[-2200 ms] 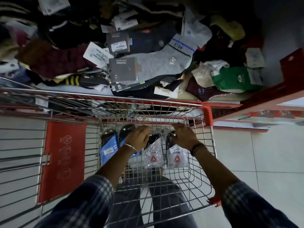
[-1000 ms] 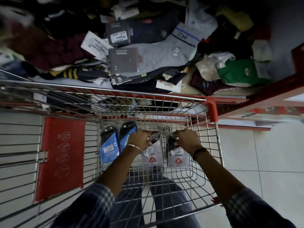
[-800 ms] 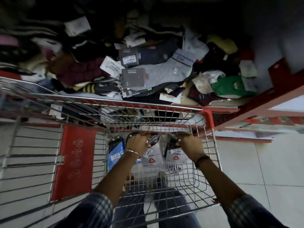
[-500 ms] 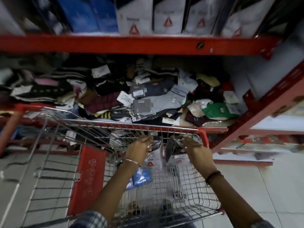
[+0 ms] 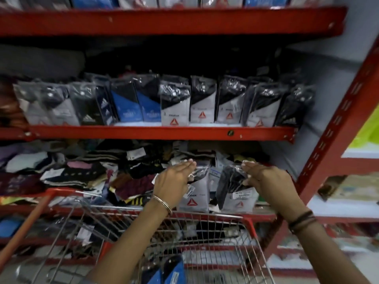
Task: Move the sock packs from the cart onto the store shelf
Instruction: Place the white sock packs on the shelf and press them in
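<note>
Midway: one white sock pack [image 5: 193, 193] pinched in left hand [image 5: 172, 181], another pack [image 5: 239, 193] in right hand [image 5: 266, 181], blue packs [image 5: 164, 271] left in cart [image 5: 205, 218].

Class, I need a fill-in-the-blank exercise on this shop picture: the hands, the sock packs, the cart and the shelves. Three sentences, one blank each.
1. Each hand, the left hand and the right hand, holds one ____ pack.
2. The packs still in the cart are ____ in colour.
3. The shelf edge under the standing packs is painted ____.

Missing words: sock; blue; red
</note>
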### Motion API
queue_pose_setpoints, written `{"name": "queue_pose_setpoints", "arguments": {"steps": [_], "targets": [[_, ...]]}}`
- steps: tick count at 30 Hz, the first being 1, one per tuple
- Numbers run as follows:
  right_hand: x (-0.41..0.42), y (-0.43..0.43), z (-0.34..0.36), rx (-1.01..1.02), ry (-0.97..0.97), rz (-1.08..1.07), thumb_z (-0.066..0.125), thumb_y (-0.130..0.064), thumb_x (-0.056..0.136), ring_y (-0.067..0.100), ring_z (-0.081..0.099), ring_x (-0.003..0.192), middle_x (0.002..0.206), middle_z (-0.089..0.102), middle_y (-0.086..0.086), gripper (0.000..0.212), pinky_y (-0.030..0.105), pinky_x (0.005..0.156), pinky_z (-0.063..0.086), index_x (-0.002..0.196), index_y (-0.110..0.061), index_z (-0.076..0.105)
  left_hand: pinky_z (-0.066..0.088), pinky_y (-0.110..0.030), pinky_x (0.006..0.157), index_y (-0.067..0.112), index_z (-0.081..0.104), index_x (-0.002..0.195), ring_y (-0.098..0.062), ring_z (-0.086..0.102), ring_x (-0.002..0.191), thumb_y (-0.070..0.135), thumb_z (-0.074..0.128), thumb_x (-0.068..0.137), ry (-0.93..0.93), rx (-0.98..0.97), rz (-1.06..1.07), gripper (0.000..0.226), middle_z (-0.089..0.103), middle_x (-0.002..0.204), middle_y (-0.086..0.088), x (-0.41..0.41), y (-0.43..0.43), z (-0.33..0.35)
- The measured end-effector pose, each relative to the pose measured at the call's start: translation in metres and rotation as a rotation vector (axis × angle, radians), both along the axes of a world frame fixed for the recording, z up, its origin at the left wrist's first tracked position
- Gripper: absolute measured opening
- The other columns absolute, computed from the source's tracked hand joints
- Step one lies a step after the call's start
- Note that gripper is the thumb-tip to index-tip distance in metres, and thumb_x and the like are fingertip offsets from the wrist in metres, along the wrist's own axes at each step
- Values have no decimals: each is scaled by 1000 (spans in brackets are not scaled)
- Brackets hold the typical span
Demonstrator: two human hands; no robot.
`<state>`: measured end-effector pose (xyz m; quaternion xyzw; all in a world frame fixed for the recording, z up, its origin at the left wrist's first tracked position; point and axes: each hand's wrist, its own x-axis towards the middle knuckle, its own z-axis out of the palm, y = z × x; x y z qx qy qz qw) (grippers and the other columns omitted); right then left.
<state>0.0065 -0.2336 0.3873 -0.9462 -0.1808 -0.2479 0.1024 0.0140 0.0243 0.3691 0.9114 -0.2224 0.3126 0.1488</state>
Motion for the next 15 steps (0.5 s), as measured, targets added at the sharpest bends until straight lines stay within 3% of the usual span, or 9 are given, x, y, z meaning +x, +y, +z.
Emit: {"name": "queue_pose_setpoints", "arguments": {"steps": [3,11,15], "targets": [[14,-5,25,19,-17,-35,82,-9,64,24,70,95,112,71,4,41,41,67,60,104,-16,72,57,-33,76,11,71,102,-16,69,93,-10,82,52,-115,-30,-16,56,73,101,-4,18,-6,39],[34,-19,79,53,-170,-82,83,-11,63,28,72,81,99,75,7,34,40,59,59,96,-16,74,50,-31,85,7,66,109,-19,66,100,-15,72,62,-378,-50,-42,53,70,108,-9,76,-32,130],[39,-19,89,68,-222,-80,85,-10,60,29,72,77,100,75,6,36,41,53,59,94,-16,74,49,-29,88,7,65,112,-19,65,103,-14,72,62,-408,-19,-35,54,69,112,-9,108,-42,149]]}}
